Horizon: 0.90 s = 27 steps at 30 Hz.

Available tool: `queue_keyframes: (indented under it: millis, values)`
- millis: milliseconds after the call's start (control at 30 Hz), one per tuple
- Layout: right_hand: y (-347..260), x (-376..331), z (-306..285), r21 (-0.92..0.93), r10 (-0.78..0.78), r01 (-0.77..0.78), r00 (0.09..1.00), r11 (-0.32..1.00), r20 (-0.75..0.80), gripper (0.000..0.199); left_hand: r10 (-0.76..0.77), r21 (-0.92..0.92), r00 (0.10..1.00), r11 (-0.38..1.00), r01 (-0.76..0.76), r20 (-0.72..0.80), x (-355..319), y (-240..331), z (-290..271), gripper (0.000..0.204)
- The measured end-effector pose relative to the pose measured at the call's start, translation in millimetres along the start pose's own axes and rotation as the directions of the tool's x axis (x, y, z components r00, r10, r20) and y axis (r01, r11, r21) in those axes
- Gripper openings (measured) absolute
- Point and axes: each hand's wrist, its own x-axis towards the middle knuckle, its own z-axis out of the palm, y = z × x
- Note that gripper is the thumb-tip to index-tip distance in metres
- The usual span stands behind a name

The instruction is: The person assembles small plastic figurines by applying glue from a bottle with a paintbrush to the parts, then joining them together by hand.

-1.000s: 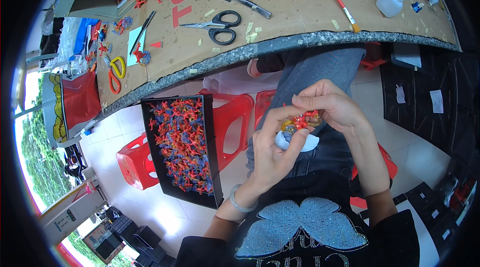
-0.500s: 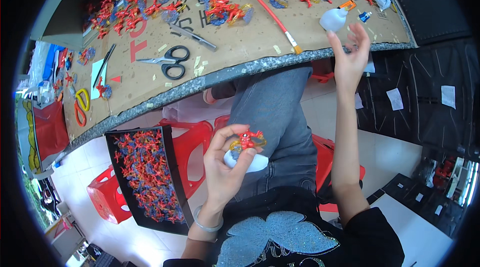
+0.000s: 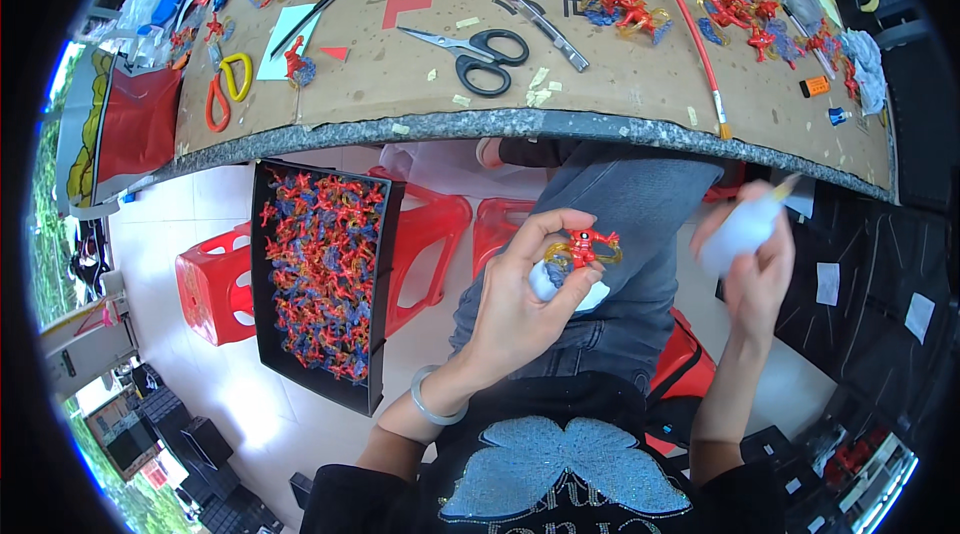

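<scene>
Moved: the white bottle (image 3: 738,236) is off the surface (image 3: 350,94) it stood on half a second ago, now in the right hand (image 3: 758,269).

Surface: cardboard-topped, stone front edge bowed across the view; bits of tape scattered just behind it.
Jeans (image 3: 640,224): legs below that edge; open room above them between the two hands.
Black box (image 3: 378,334): full of red-and-blue figures, left of the legs; open room between its right wall and the left hand (image 3: 525,304).
Red brush (image 3: 689,29): bristles near the front edge.
Scissors (image 3: 468,50): lying back from the edge.
Right hand: blurred, fingers wrapped round the bottle, tip angled up near the edge.
Left hand: fingers narrow, pinching a red figure (image 3: 583,248) above the lap, white material (image 3: 595,297) just beneath.
</scene>
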Motion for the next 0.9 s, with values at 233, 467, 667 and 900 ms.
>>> queue_keyframes:
  millis: [233,467,667,900]
  values:
    - [6,-40,21,0.322,0.337,-0.29,0.936,0.901,-0.101,0.04,0.088,0.081,0.995,0.993,-0.085,-0.036,5,2,4,0.039]
    - [-5,-33,39,0.102,0.31,-0.293,0.908,0.951,-0.281,0.033,0.171,0.272,0.985,0.95,-0.154,-0.038,0,14,5,0.04]
    - [-8,-34,37,-0.057,0.205,-0.225,0.948,0.973,-0.243,0.033,0.243,0.331,0.969,0.919,-0.214,-0.048,-1,12,5,0.04]
    - [-8,-34,37,-0.08,0.2,-0.224,0.95,0.971,-0.239,0.035,0.195,0.311,0.98,0.934,-0.176,-0.033,0,13,5,0.04]
